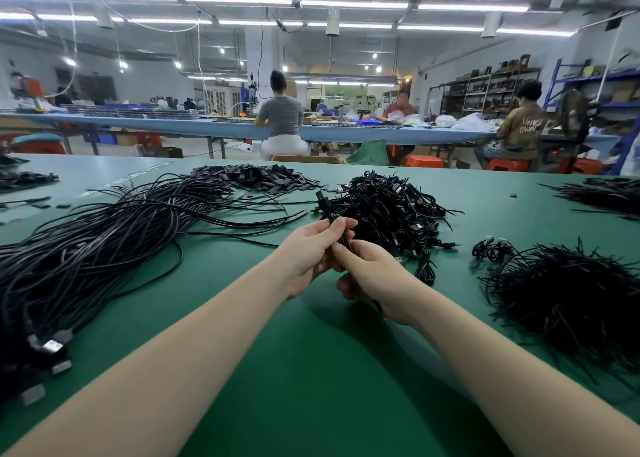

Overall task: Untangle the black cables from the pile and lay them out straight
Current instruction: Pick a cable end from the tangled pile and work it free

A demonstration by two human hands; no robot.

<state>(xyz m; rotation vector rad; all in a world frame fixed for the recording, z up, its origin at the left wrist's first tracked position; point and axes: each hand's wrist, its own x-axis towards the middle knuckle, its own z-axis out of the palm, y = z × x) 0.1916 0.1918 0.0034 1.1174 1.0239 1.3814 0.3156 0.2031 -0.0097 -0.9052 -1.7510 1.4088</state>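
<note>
A small bundled black cable (333, 226) is held upright above the green table (311, 370), just in front of the tangled pile of coiled cables (388, 210) it most likely came from; its plug end sticks up above the fingers while the rest runs down between the two hands. Holding it clear of the pile probably keeps its loops from catching on the others while it is worked loose. The left hand (313, 248) curls its fingers round the upper part of the bundle, thumb pressed against it. The right hand (372, 276) is just below and touching the left, its fingers bent in toward the lower part of the bundle and seemingly pinching it, though the contact itself is partly hidden. To the left, a long sheaf of straightened cables (104, 245) lies across the table with its connectors near the edge, the place where a freed cable would likely go. To the right lies a heap of thin black ties (568, 297), and beyond the sheaf a mound of small flat black pieces (258, 177).
</note>
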